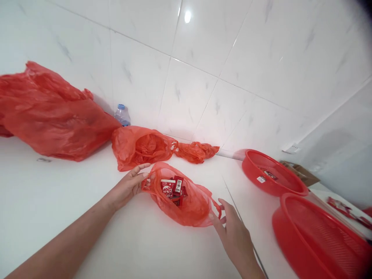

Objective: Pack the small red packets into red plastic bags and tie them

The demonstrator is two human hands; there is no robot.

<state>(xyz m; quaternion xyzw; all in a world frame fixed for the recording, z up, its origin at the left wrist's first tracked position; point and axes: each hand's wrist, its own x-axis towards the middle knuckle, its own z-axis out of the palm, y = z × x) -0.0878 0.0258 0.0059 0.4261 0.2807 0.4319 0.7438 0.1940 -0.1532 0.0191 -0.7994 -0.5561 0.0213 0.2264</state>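
A thin red plastic bag (194,207) lies spread on the white surface, its mouth facing up. Inside it rest several small red-and-white packets (171,189). At the bag's left end, my left hand (130,186) grips the handle between thumb and fingers, with the index finger reaching along the rim. My right hand (232,228) has its fingers hooked through the loop handle at the right end, thumb against the plastic. Both hands hold the mouth stretched wide. Some left fingertips are partly hidden.
Behind are another open red bag (128,149), a crumpled red bag (194,152) and a clear bottle (122,115). A large, full-looking red bag (58,120) stands left. Two red baskets (255,174) (286,228) and a cardboard box (303,174) sit right. A tiled wall (139,77) rises behind.
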